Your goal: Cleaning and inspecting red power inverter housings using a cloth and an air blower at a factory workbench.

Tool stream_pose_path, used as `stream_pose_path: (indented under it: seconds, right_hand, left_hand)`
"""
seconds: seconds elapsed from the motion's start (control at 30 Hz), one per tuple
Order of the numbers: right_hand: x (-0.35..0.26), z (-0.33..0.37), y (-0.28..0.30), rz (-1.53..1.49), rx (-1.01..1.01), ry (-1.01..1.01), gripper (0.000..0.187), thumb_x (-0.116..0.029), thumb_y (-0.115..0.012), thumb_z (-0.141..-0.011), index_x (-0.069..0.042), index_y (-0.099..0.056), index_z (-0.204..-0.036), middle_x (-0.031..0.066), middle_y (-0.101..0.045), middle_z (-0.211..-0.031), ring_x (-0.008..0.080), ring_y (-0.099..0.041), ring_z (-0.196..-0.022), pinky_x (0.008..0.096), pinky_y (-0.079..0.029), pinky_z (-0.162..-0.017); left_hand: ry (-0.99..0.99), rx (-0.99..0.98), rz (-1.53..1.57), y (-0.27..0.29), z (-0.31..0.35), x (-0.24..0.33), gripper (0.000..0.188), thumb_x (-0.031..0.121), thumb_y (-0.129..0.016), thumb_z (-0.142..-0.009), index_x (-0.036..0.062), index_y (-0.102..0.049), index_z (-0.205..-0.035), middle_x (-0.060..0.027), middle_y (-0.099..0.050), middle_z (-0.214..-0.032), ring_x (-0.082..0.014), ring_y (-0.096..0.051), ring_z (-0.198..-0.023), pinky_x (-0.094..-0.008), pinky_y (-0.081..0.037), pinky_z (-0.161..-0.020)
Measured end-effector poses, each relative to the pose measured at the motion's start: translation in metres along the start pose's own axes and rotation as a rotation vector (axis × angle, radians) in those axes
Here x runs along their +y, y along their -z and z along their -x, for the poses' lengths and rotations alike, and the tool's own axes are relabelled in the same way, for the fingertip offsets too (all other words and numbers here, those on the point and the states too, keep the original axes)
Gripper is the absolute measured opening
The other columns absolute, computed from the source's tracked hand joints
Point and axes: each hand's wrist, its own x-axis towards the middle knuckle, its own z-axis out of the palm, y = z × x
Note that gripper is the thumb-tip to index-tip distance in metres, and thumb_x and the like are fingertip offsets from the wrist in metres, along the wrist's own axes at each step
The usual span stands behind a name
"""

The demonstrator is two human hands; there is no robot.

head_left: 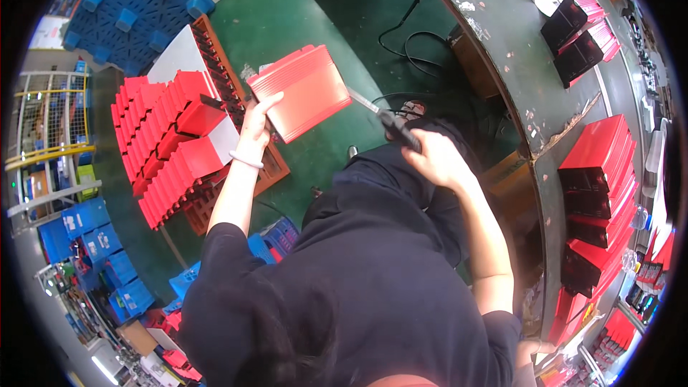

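Note:
My left hand [256,120] grips the near-left edge of a red housing [304,93], box-shaped with ribbed sides, with the thumb on its broad face. My right hand [438,160] is closed round the black handle of a hand tool [390,123]. A slim silvery blade-like part reaches from that handle toward the housing's right edge. Whether its tip touches the housing, I cannot tell; the tool's exact kind is not clear either. To the left, rows of similar red housings [172,118] are stacked on a brown pallet [276,168].
At the right runs a worn dark workbench [502,43], carrying more red housings with black ends [598,161]. Black cable [423,54] loops beneath it. A blue plastic pallet [136,7] stands far left, blue bins [100,233] nearer. Another person's hand [534,347] shows at lower right.

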Motion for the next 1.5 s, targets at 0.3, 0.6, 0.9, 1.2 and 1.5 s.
stream_pose_path:
  seconds: [0.3, 0.6, 0.9, 1.2, 1.5]
  right_hand:
    - [0.003, -0.01, -0.004, 0.06, 0.14, -0.079, 0.025, -0.025, -0.058, -0.079, -0.001, -0.058, -0.086, 0.0215, -0.062, -0.076, 0.0382, -0.061, -0.077, 0.0434, -0.047, -0.07]
    - [0.009, -0.011, -0.008, -0.137, -0.015, 0.016, 0.027, -0.025, -0.058, -0.078, 0.0, -0.058, -0.086, 0.0222, -0.062, -0.077, 0.0381, -0.062, -0.076, 0.0443, -0.048, -0.069]
    - [-0.007, -0.007, -0.007, -0.065, -0.048, 0.08, 0.024, -0.025, -0.056, -0.08, -0.001, -0.057, -0.087, 0.0221, -0.061, -0.075, 0.0389, -0.061, -0.076, 0.0448, -0.047, -0.068]
    - [-0.028, -0.008, -0.004, -0.016, -0.05, 0.102, 0.022, -0.024, -0.056, -0.08, -0.002, -0.057, -0.086, 0.0211, -0.061, -0.076, 0.0385, -0.061, -0.077, 0.0448, -0.047, -0.069]
    - [-0.041, -0.012, -0.005, -0.065, -0.109, 0.156, 0.022, -0.023, -0.056, -0.081, -0.001, -0.057, -0.087, 0.0218, -0.061, -0.077, 0.0391, -0.06, -0.078, 0.0443, -0.047, -0.068]
  left_hand:
    - [-0.123, -0.118, -0.234, 0.001, 0.003, 0.004, 0.045, 0.009, -0.072, -0.076, -0.0016, -0.056, -0.117, -0.0098, -0.063, -0.112, -0.0187, -0.06, -0.102, -0.0308, -0.046, -0.089]
    - [-0.093, -0.096, -0.268, 0.001, 0.002, 0.005, 0.045, 0.006, -0.073, -0.075, -0.0033, -0.057, -0.115, -0.0101, -0.064, -0.109, -0.0176, -0.062, -0.097, -0.03, -0.046, -0.088]
    - [-0.11, -0.128, -0.309, 0.001, 0.003, 0.007, 0.045, 0.007, -0.074, -0.074, -0.0032, -0.057, -0.114, -0.0098, -0.065, -0.108, -0.0176, -0.062, -0.097, -0.0301, -0.047, -0.087]
    - [-0.14, -0.104, -0.301, -0.007, 0.005, 0.008, 0.044, 0.007, -0.075, -0.073, -0.0038, -0.058, -0.113, -0.0108, -0.065, -0.107, -0.0172, -0.063, -0.094, -0.03, -0.049, -0.085]
    - [-0.096, -0.108, -0.321, -0.013, 0.006, 0.006, 0.046, 0.002, -0.075, -0.072, -0.0052, -0.055, -0.114, -0.0124, -0.065, -0.105, -0.0185, -0.064, -0.091, -0.0308, -0.052, -0.081]
